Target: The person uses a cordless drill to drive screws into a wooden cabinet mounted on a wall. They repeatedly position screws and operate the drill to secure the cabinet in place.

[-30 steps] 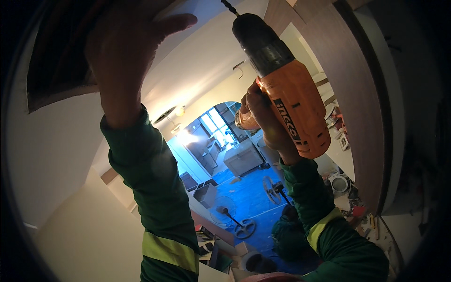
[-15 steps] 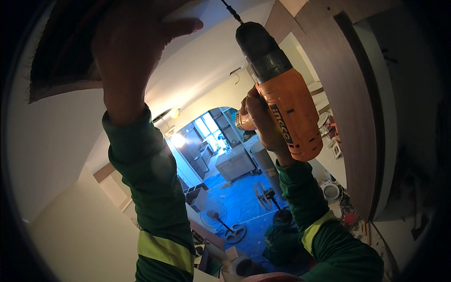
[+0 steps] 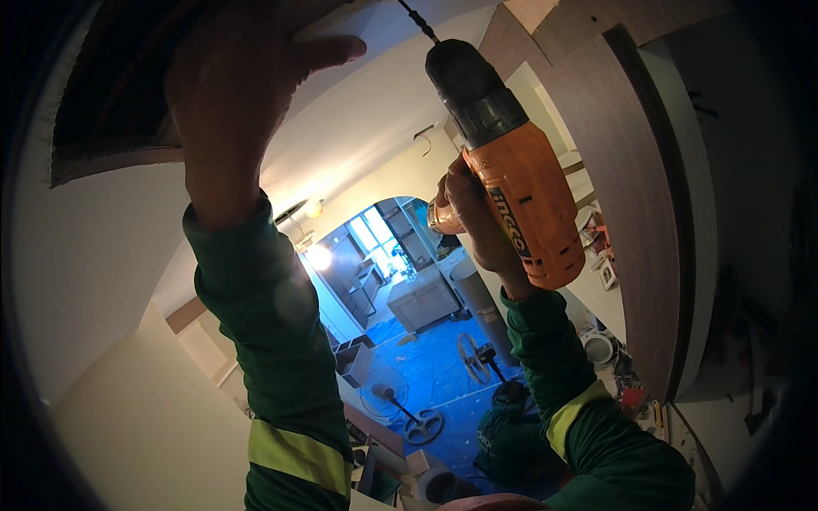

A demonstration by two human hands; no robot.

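My left hand [image 3: 226, 119] is raised at the dark opening [image 3: 111, 111] in the white ceiling, its thumb stretched out sideways; the other fingers are hidden in shadow at the top edge. My right hand [image 3: 477, 217] is closed round an orange-and-black drill [image 3: 528, 200], held upward with its long dark bit [image 3: 420, 21] pointed at the ceiling, right of my left hand. Whether the bit touches anything is out of view.
A wood-faced panel [image 3: 613, 196] stands at right. Far below lie blue floor sheeting [image 3: 409, 358], pedestal fans [image 3: 388, 396], a pale boxy unit [image 3: 422, 302] and clutter. A person in green [image 3: 507, 439] is low on the floor. A lit bulb [image 3: 319, 255] hangs ahead.
Since a second ago the drill and right hand sit slightly lower in the picture, with the background shifted a little too. Both hands keep much the same pose.
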